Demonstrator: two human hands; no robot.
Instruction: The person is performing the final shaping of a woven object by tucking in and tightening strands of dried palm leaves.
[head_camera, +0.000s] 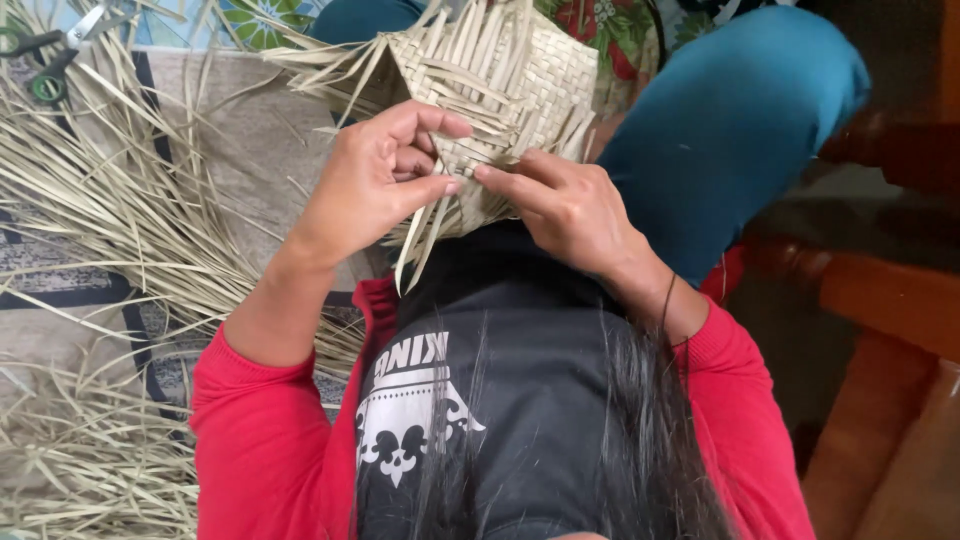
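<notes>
We hold the woven mat piece (480, 90) on our lap, just above both hands. Left hand (375, 180) and right hand (570, 210) each pinch its loose strips (425, 235).

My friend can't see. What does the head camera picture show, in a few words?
Two hands pinch pale leaf strips at the near edge of a half-woven mat: the left hand and right hand meet fingertip to fingertip. Loose strips lie piled on a rug to the left, with scissors in the far corner.
</notes>
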